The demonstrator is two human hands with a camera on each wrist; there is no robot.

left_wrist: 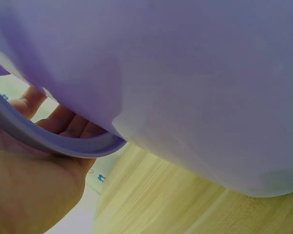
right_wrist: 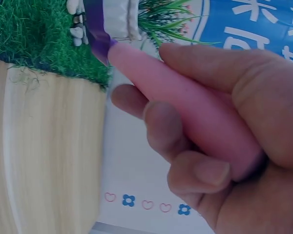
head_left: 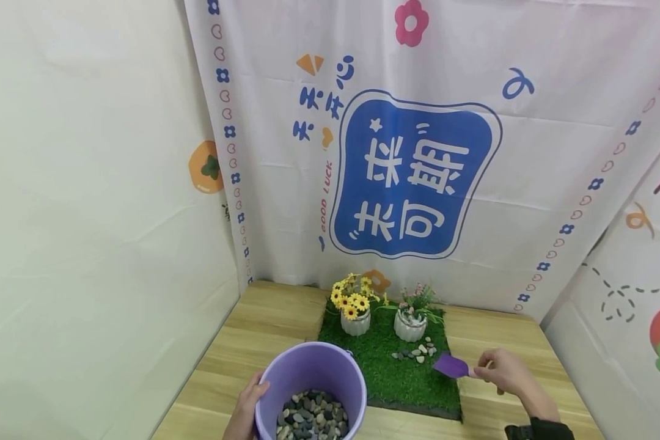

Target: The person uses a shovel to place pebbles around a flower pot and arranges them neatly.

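A purple bucket (head_left: 315, 365) with many smooth pebbles (head_left: 313, 417) at its bottom stands at the near side, its mouth facing me. My left hand (head_left: 245, 406) holds its left side, the thumb over the rim. The left wrist view shows that hand's fingers against the outer wall, behind the bucket's handle (left_wrist: 63, 146). In my right hand (head_left: 503, 370) is a small shovel (head_left: 452, 365) with a pink grip (right_wrist: 176, 102), the fingers wrapped round it. Its purple blade is over the right edge of the green turf mat (head_left: 396, 388), close to several loose pebbles (head_left: 420, 352).
Two white pots stand at the back of the mat: one with yellow flowers (head_left: 355, 324), one with small pink flowers (head_left: 409, 329). The wooden table (head_left: 277, 311) meets printed cloth walls (head_left: 275, 201) at the back and sides.
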